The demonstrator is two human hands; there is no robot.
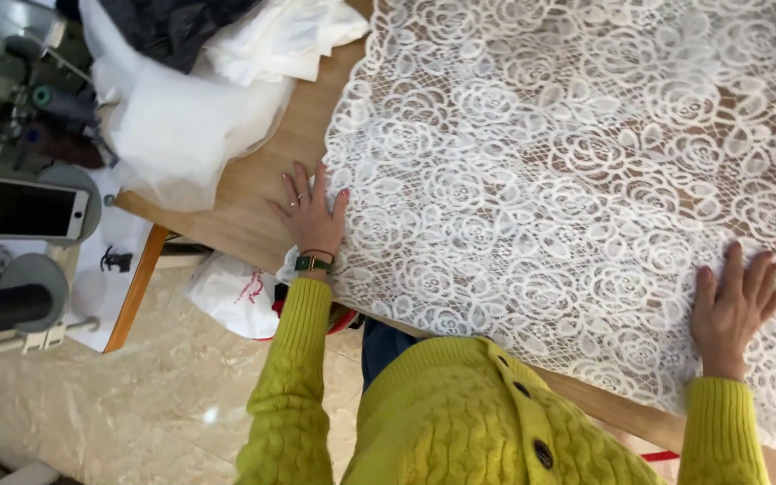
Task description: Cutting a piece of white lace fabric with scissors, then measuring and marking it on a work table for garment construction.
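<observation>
A large sheet of white floral lace fabric (568,171) lies spread over a wooden table (258,193). My left hand (310,214) rests flat at the lace's left edge, fingers apart, partly on the bare wood. It wears a ring and a green wristband. My right hand (735,305) presses flat on the lace near the table's front edge, fingers spread. Both arms are in yellow-green knitted sleeves. Neither hand grips anything.
A heap of white sheer cloth (190,108) and dark fabric (168,27) sits at the table's far left corner. A phone (20,207) and thread spools (47,103) stand at the left. A white plastic bag (231,292) lies on the marble floor (136,395) under the table.
</observation>
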